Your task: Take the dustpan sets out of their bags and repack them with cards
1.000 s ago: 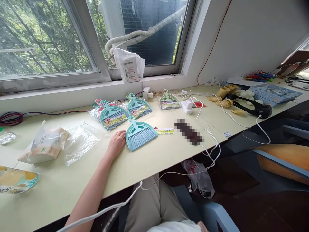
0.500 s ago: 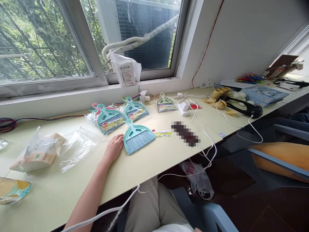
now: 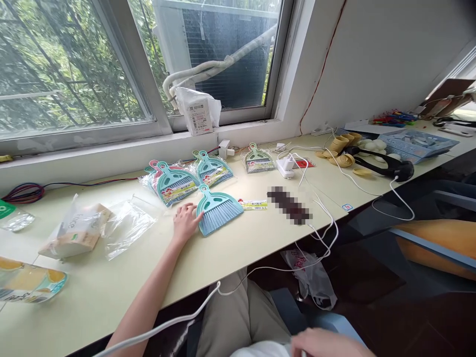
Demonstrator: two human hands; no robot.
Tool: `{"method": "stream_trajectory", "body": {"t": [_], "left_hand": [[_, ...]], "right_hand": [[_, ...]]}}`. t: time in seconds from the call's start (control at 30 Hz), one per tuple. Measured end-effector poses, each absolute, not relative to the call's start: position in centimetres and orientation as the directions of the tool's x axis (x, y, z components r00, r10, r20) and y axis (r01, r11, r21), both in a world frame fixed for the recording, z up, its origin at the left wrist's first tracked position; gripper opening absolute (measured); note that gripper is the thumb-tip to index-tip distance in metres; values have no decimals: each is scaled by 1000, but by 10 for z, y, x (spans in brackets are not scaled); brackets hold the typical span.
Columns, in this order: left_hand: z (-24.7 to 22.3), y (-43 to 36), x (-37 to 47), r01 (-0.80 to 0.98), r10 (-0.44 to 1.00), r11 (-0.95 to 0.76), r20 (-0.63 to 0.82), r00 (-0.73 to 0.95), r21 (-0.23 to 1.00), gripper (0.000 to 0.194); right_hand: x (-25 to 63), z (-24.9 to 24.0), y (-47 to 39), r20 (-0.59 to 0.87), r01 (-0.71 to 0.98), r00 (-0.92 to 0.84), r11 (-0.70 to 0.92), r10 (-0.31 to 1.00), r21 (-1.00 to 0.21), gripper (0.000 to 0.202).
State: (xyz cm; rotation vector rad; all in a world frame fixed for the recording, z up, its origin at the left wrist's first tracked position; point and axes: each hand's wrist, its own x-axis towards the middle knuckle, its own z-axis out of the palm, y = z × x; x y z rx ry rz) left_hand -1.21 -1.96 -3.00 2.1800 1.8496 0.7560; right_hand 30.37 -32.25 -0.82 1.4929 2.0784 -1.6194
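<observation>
My left hand [image 3: 186, 221] rests on the table with its fingers apart, its thumb at the left edge of a turquoise dustpan [image 3: 211, 199]. A small brush with blue bristles [image 3: 222, 216] lies in that dustpan, bristles towards me. Right of it lies a flat printed card label [image 3: 253, 204]. Behind are bagged dustpan-and-brush sets: a turquoise one with a pink one [image 3: 174, 182], another turquoise pack [image 3: 211, 168] and a green pack [image 3: 257, 159]. My right hand [image 3: 329, 343] shows at the bottom edge, over my lap; its fingers are mostly cut off.
An opened clear plastic bag [image 3: 128, 225] and a tissue pack [image 3: 76, 230] lie to the left. A white charger plug [image 3: 285, 166] with cables, a blurred-out dark object [image 3: 290, 205] and a black strap-like device [image 3: 386, 163] are to the right. A white cable [image 3: 167, 325] crosses the table's front edge.
My left hand has slid slightly forward, its thumb now at the dustpan's edge. My right hand has risen into view at the bottom. The view has shifted slightly left.
</observation>
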Motion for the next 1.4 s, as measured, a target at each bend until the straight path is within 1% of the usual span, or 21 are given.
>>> {"method": "stream_trajectory", "body": {"t": [0.03, 0.07, 0.1, 0.13, 0.2, 0.23, 0.3, 0.37, 0.4, 0.5, 0.57, 0.63, 0.77, 0.83, 0.93, 1.03, 1.1, 1.2, 1.3, 1.37, 1.4], "left_hand": [[-30, -18, -10, 851, 963, -210, 255, 93, 481, 40], [-31, -16, -9, 820, 964, -218, 246, 98, 529, 39], [-31, -14, -9, 776, 968, -224, 229, 105, 590, 37], [-32, -12, -9, 724, 973, -216, 203, 106, 655, 34], [-31, -7, -10, 612, 988, -152, 132, 77, 776, 29], [-30, -5, -11, 557, 994, -106, 101, 39, 824, 26], [-27, -2, -13, 438, 997, -19, 49, -58, 899, 23], [-25, -1, -14, 325, 993, 37, 2, -122, 945, 24], [-23, -1, -14, 282, 991, 58, -20, -134, 958, 27], [-21, -1, -15, 127, 994, 72, -61, -87, 989, 39], [-21, -2, -16, -21, 998, 68, -68, 3, 997, 45], [-21, -4, -17, -133, 991, 116, -106, 83, 984, 47], [-23, -9, -16, -260, 966, 256, -236, 106, 931, 43], [-24, -11, -16, -320, 960, 280, -255, 117, 905, 43], [-24, -13, -15, -369, 954, 299, -269, 131, 880, 44], [-25, -15, -13, -389, 946, 318, -266, 183, 865, 47], [-26, -16, -11, -395, 941, 332, -268, 208, 857, 48], [-29, -16, -8, -394, 940, 337, -284, 188, 855, 48], [-33, -13, -8, -393, 952, 305, -269, 144, 868, 50], [-35, -11, -9, -396, 964, 264, -247, 93, 879, 52], [-36, -10, -10, -401, 968, 247, -242, 65, 882, 52]], "right_hand": [[304, 2, -303, -546, 673, -565, -37, 619, -739, 24], [305, 13, -282, -434, 576, -611, -4, 662, -818, 25], [305, 24, -259, -324, 513, -607, 47, 726, -857, 22], [304, 32, -235, -215, 494, -542, 102, 812, -863, 23], [301, 35, -185, 31, 584, -299, 208, 954, -784, 31], [298, 30, -161, 126, 676, -189, 222, 974, -702, 34], [290, 9, -121, 213, 823, -49, 161, 976, -546, 44], [281, -17, -93, 212, 884, -26, 121, 977, -451, 51], [277, -28, -85, 212, 893, -34, 125, 977, -431, 50], [272, -51, -77, 273, 878, -66, 186, 960, -442, 35], [275, -55, -80, 318, 857, -83, 230, 945, -461, 32], [278, -53, -84, 343, 851, -94, 254, 935, -460, 35], [272, -46, -94, 344, 876, -127, 267, 930, -401, 44], [263, -42, -103, 289, 880, -191, 294, 938, -374, 43], [248, -37, -128, 202, 873, -344, 392, 917, -291, 60], [237, -36, -166, 208, 820, -495, 532, 844, -210, 73], [232, -38, -192, 248, 769, -564, 610, 788, -190, 73], [230, -41, -221, 360, 695, -591, 682, 722, -227, 44], [236, -30, -222, 401, 652, -530, 662, 747, -371, 46], [241, -12, -202, 412, 680, -384, 555, 826, -479, 39], [240, -1, -188, 453, 705, -234, 471, 860, -530, 35]]}}
